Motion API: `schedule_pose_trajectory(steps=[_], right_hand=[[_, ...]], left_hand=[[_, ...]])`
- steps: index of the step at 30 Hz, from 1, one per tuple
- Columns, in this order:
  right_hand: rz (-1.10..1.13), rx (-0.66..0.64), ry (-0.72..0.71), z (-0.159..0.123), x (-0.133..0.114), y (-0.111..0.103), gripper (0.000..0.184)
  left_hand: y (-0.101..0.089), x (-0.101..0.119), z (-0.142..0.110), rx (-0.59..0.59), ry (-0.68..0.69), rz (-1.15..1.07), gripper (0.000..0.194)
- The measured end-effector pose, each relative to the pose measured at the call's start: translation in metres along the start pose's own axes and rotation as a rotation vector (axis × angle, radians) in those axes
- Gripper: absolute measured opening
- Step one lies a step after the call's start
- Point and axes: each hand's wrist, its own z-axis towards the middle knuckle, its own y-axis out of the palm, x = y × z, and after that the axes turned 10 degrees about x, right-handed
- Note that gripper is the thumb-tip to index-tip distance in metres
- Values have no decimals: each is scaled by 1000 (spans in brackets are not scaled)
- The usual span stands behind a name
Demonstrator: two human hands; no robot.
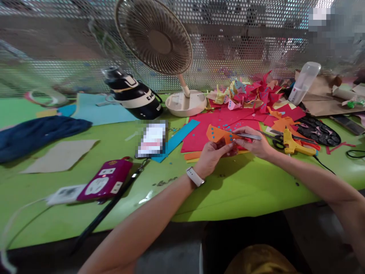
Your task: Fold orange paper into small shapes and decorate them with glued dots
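Note:
My left hand point(209, 158), with a white band on its wrist, pinches a folded orange paper piece point(218, 134) marked with small blue dots. In my right hand point(255, 146) is a slim pair of metal tweezers point(251, 136), its tip pointing left over the orange paper. The right fingertips are close to the left thumb at the paper's lower edge. Under and behind both hands lies a stack of red paper point(194, 139) with small blue bits scattered on it. A blue paper strip point(181, 137) lies to the left of the stack.
Behind the stack is a heap of folded colourful paper point(256, 93). A yellow glue gun point(295, 144) and scissors point(278, 142) lie at right. Leftward are a phone point(152, 139), a purple power strip point(105, 179), a black bottle point(137, 97) and a fan point(159, 42).

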Motion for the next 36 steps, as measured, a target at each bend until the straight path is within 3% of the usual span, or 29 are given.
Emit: schedule_pose_trajectory(steps=[8,13,21,30,36], right_hand=[[18,-71,-33,-1,-3,-3,27],[91,-133,32,0,-9,-10,35],[59,-6,-1,-1,-2,-2,32],[75,-62,-5,-3,-3,-5,30],[47,-4,29,-2,0,-1,27]], left_hand=[[2,3,1,11,-89,-92,46],[0,4,2,-9,-43,-70,44],[1,4,1,19,-17,-82,42],[1,4,0,1,10,-57,40],[2,4,1,12,-9,-51,42]])
